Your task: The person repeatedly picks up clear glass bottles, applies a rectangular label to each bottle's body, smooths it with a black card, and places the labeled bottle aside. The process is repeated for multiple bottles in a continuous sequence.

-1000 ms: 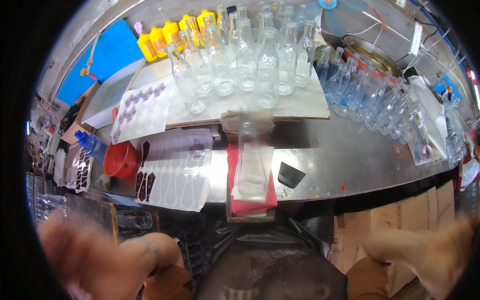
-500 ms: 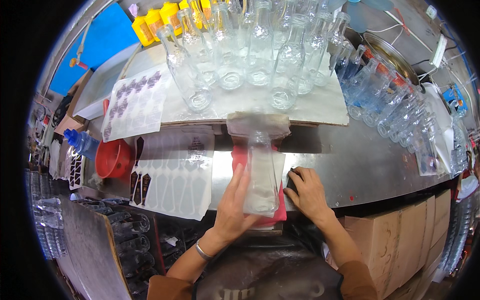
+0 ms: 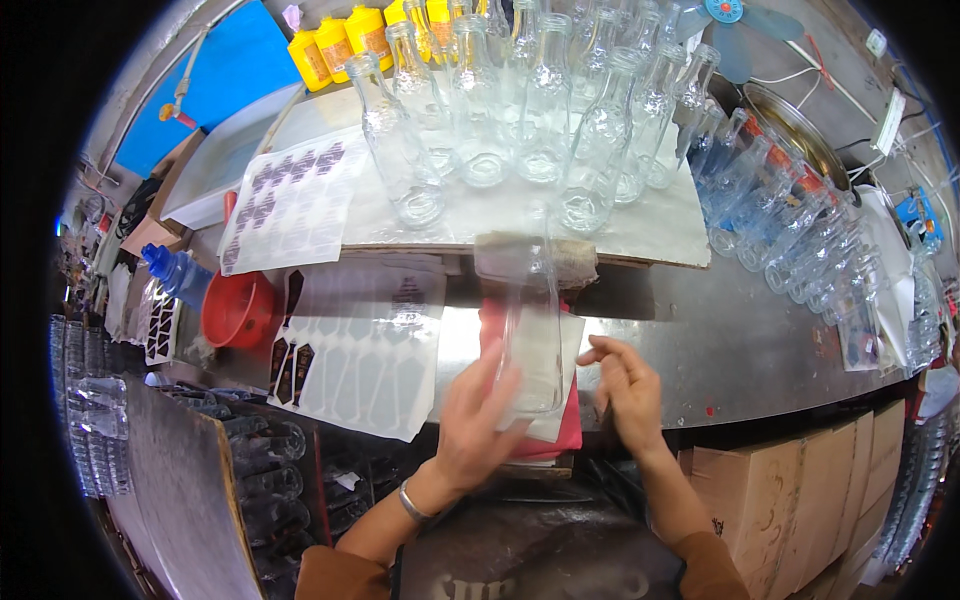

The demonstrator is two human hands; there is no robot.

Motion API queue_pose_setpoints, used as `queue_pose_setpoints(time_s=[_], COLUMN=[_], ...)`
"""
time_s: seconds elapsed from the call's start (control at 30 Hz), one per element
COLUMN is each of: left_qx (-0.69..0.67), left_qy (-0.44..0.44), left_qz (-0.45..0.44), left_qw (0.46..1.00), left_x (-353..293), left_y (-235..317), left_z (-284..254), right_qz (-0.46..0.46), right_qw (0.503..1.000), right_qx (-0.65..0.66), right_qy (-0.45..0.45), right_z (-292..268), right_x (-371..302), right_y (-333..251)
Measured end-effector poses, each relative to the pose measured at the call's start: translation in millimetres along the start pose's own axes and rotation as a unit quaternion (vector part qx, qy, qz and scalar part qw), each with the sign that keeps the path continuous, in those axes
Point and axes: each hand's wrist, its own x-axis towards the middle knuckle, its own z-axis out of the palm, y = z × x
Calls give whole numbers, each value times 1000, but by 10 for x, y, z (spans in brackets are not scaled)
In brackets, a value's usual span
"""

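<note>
two bare hands show in the head view: the left hand [image 3: 475,418] is at the left side of a clear bottle [image 3: 537,365], too blurred to tell its grip; the right hand [image 3: 628,390] has half-curled fingers, its grip's contents unclear. the bottle is over red cloth [image 3: 571,425] at the bench [image 3: 690,370] edge. dark labels [image 3: 303,368] line a pale backing sheet [image 3: 360,395], their print unreadable; yellow bottles [image 3: 368,35] bear orange print.

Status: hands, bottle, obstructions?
Left hand at clear bottle, grip blurred. Right hand apart from bottle, fingers bent, hold unclear. Bottle over white sheet, neck away. Nothing visibly in the way.
</note>
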Motion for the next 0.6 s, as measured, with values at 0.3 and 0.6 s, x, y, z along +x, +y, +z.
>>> queue_pose_setpoints(time_s=[0.3,0.6], left_qx=[-13,32], left_qy=[-19,2], left_qz=[-37,4], left_qw=[999,999], left_x=[-75,-94], left_y=[-20,60], left_z=[33,46], right_qz=[-79,-147], right_qw=[985,958], right_qx=[-134,-236], right_qy=[-79,-65], right_z=[178,107], right_x=[-215,-174], right_y=[37,98])
